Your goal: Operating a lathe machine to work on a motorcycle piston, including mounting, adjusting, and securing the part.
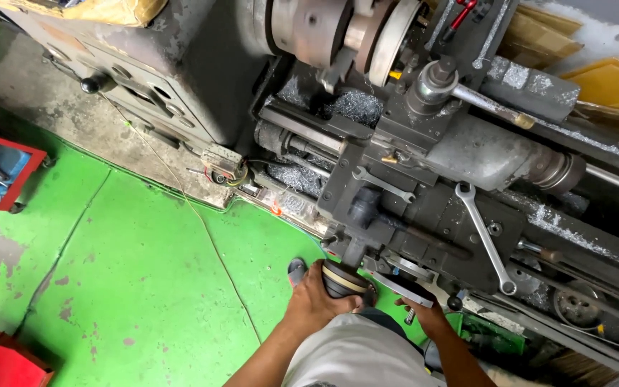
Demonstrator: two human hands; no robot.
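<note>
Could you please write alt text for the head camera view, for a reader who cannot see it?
A person stands at a grey metal lathe, the left hand gripping a round dial handwheel and the right hand on a flat crank handle. A spanner lies on the carriage, above a green floor.

Bare forearms, light grey garment, dark shoe (296,270).

The lathe (424,165) is dark grey, the floor (145,287) bright green with worn grey patches, and the cart (1,179) red.
</note>
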